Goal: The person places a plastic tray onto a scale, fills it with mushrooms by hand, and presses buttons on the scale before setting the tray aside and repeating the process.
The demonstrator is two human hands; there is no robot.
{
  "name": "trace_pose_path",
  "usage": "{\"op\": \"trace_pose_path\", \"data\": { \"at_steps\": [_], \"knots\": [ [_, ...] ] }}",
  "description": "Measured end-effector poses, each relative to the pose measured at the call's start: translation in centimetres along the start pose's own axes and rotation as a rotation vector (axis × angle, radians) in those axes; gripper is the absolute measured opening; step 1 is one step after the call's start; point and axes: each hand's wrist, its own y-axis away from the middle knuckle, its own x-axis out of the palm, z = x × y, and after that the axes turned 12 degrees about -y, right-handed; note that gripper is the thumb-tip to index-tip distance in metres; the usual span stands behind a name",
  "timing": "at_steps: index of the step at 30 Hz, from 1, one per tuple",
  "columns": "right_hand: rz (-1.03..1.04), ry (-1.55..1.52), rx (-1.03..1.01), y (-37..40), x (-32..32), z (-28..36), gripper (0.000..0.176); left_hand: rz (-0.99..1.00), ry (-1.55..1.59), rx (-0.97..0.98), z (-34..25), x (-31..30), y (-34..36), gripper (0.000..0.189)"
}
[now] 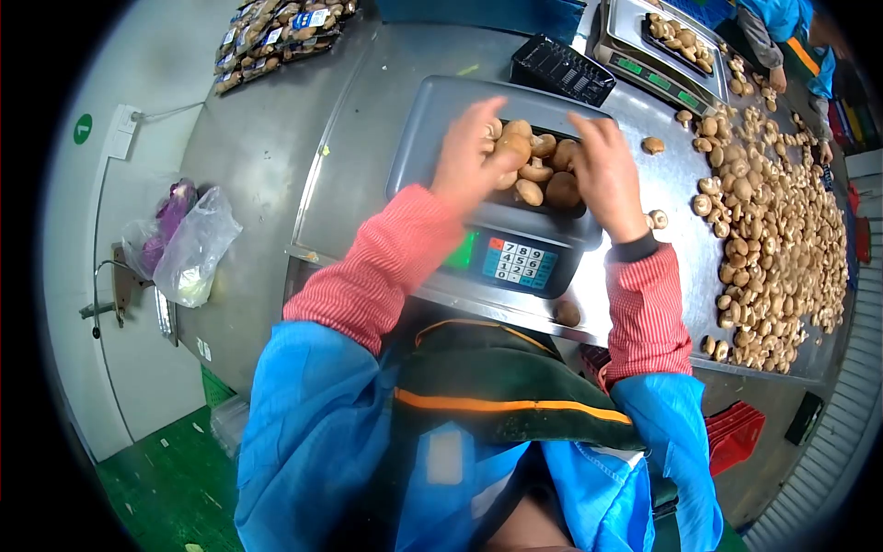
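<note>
A black tray [568, 211] of brown mushrooms [529, 191] rests on the grey platform of a digital scale [423, 120]. My left hand [469, 156] is at the tray's left side, slightly smeared by motion, its fingers and thumb apart next to the mushrooms. Over the tray's right end, my right hand [609, 175] curves with fingers and thumb spread, close to a large mushroom [563, 190]. Neither hand visibly grips anything. The scale's number keypad [518, 263] faces me, beside a partly covered green display [463, 250].
A large mushroom heap [763, 230] spreads over the right of the metal table [340, 184]. Black empty trays [563, 69] stand behind the scale, near a second scale [635, 69] with a filled tray. Packed mushrooms [280, 39] lie back left. A co-worker's hand [778, 80] is far right.
</note>
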Motion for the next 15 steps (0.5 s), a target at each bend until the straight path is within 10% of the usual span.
{"op": "trace_pose_path", "data": {
  "at_steps": [4, 10, 15],
  "knots": [
    [-0.187, -0.074, 0.34, 5.2, -1.6, -1.7, 0.024, -0.274, 0.499, -0.372, 2.6, -3.4, 1.9, 0.046],
    [-0.131, 0.164, 0.393, 8.5, -0.1, -1.0, 0.019, 0.324, 0.048, -0.547, 4.6, -4.7, 5.2, 0.039],
    [0.061, 0.33, 0.468, 7.5, 1.7, -0.5, 0.014, 0.418, -0.082, -0.531, 3.4, -1.9, 4.1, 0.031]
  ]
}}
